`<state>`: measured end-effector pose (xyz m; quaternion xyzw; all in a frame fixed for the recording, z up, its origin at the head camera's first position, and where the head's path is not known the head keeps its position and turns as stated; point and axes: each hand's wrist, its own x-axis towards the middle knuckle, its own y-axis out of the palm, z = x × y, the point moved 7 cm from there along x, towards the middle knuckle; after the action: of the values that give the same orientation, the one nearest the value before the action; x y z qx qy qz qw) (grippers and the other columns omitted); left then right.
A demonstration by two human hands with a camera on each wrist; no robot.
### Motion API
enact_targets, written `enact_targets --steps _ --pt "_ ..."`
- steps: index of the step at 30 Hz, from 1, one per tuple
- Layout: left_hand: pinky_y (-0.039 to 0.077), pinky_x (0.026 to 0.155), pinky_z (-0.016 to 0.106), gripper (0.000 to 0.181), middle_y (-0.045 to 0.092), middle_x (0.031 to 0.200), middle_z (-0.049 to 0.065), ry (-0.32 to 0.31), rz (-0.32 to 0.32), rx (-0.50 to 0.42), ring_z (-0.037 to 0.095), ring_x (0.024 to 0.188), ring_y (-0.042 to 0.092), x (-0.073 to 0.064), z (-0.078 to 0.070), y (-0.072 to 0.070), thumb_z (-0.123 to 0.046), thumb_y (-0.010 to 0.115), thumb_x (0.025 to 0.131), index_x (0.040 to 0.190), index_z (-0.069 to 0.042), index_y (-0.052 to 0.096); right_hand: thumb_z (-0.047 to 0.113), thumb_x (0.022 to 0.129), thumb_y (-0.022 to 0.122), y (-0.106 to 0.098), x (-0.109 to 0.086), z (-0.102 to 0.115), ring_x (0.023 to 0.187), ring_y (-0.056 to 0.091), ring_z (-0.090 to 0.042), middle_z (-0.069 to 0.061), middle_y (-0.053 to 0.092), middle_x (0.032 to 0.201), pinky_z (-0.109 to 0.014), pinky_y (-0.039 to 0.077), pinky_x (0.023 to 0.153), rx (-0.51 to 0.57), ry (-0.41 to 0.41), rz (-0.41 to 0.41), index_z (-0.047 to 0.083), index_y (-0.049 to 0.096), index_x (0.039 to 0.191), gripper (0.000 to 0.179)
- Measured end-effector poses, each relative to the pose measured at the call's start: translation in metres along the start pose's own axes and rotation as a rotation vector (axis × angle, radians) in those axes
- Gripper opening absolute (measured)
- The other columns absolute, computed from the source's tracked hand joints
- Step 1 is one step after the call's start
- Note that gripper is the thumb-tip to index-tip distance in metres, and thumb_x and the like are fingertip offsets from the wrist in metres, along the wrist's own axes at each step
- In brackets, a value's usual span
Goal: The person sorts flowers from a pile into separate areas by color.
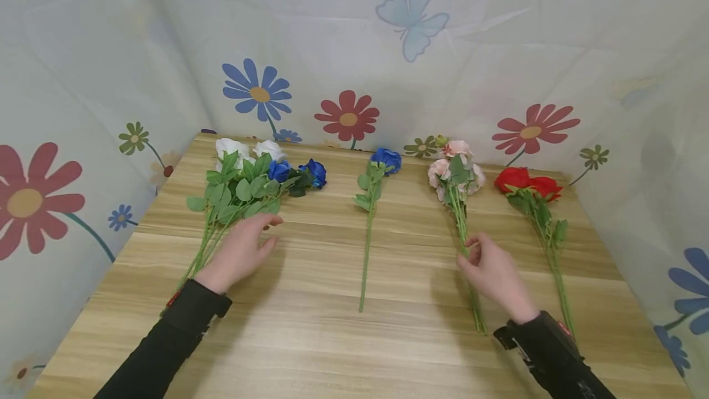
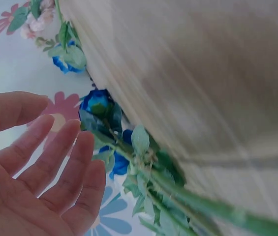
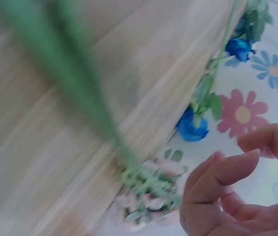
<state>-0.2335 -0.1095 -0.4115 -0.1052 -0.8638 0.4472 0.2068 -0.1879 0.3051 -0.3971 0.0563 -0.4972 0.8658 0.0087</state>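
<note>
Via cam I see leafy white & blue roses (image 1: 244, 191) L on wood-grain table (image 1: 316, 350); L hand (image 1: 238, 254) alongside, fingers loose, empty. Ctr: long-stemmed blue rose (image 1: 376, 176). R hand (image 1: 495, 270) loosely curved, empty, by pale-pink flower bunch (image 1: 458, 185); red roses (image 1: 528, 185) far R.

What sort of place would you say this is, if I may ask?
Probably a screened-off workspace: a wood-grain table, a printed curtain behind it, and flowers laid on top.

No readable text, label, brand, number or sign in any view.
</note>
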Motion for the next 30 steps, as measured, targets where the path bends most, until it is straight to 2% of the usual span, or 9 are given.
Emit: enact_targets --steps 4,8,12,15,20,24,26,30 --pt "0.048 0.086 0.047 0.033 0.061 0.117 0.016 -0.003 -0.016 0.056 0.033 0.105 0.058 -0.001 0.002 -0.010 -0.008 0.063 0.090 0.122 -0.002 0.058 0.008 0.087 0.060 0.005 0.006 0.021 0.073 0.056 -0.020 -0.011 0.059 0.084 -0.033 0.047 0.061 0.135 -0.046 -0.037 -0.002 0.055 0.107 0.023" --pt "0.048 0.083 0.048 0.031 0.062 0.115 0.016 -0.031 -0.041 0.112 0.034 0.103 0.058 -0.002 0.007 -0.021 -0.010 0.061 0.091 0.121 -0.002 0.059 0.006 0.089 0.057 0.013 0.012 0.042 0.078 0.058 -0.022 -0.012 0.060 0.091 -0.032 0.049 0.064 0.286 -0.071 -0.015 0.000 0.056 0.109 0.021" --pt "0.049 0.077 0.049 0.030 0.062 0.112 0.019 -0.060 -0.070 0.147 0.036 0.097 0.059 -0.005 0.013 -0.032 -0.010 0.061 0.090 0.119 -0.001 0.060 0.004 0.089 0.057 0.021 0.019 0.063 0.077 0.059 -0.023 -0.013 0.060 0.090 -0.029 0.049 0.064 0.383 -0.107 0.004 0.000 0.057 0.107 0.018" --pt "0.050 0.069 0.049 0.030 0.062 0.111 0.021 -0.094 -0.090 0.168 0.037 0.092 0.060 -0.008 0.022 -0.040 -0.009 0.060 0.090 0.118 0.001 0.060 0.002 0.090 0.056 0.029 0.023 0.076 0.077 0.060 -0.027 -0.017 0.060 0.092 -0.027 0.050 0.063 0.475 -0.108 0.054 -0.001 0.056 0.109 0.019" --pt "0.050 0.065 0.050 0.030 0.062 0.109 0.025 -0.161 -0.101 0.188 0.040 0.088 0.060 -0.014 0.038 -0.050 -0.008 0.059 0.089 0.117 0.003 0.059 0.005 0.093 0.052 0.045 0.026 0.094 0.081 0.060 -0.028 -0.026 0.057 0.102 -0.029 0.052 0.069 0.707 -0.015 0.183 -0.003 0.051 0.118 0.026" --pt "0.049 0.066 0.052 0.031 0.061 0.108 0.026 -0.196 -0.088 0.207 0.041 0.087 0.060 -0.017 0.048 -0.054 -0.008 0.060 0.088 0.116 0.005 0.058 0.006 0.094 0.050 0.056 0.027 0.106 0.086 0.057 -0.021 -0.016 0.057 0.101 -0.029 0.051 0.076 0.906 0.079 0.274 -0.003 0.046 0.123 0.030" --pt "0.049 0.068 0.053 0.031 0.061 0.109 0.026 -0.208 -0.079 0.213 0.042 0.088 0.059 -0.017 0.051 -0.055 -0.008 0.061 0.087 0.116 0.005 0.059 0.005 0.095 0.049 0.060 0.027 0.112 0.087 0.056 -0.019 -0.008 0.057 0.097 -0.027 0.050 0.076 1.010 0.107 0.306 -0.006 0.042 0.126 0.034" --pt "0.048 0.071 0.056 0.033 0.059 0.111 0.029 -0.235 -0.047 0.212 0.045 0.092 0.058 -0.018 0.057 -0.055 -0.009 0.061 0.087 0.116 0.006 0.058 0.007 0.097 0.048 0.066 0.027 0.121 0.087 0.056 -0.017 -0.004 0.058 0.094 -0.024 0.050 0.075 1.172 0.152 0.344 -0.004 0.039 0.127 0.034"
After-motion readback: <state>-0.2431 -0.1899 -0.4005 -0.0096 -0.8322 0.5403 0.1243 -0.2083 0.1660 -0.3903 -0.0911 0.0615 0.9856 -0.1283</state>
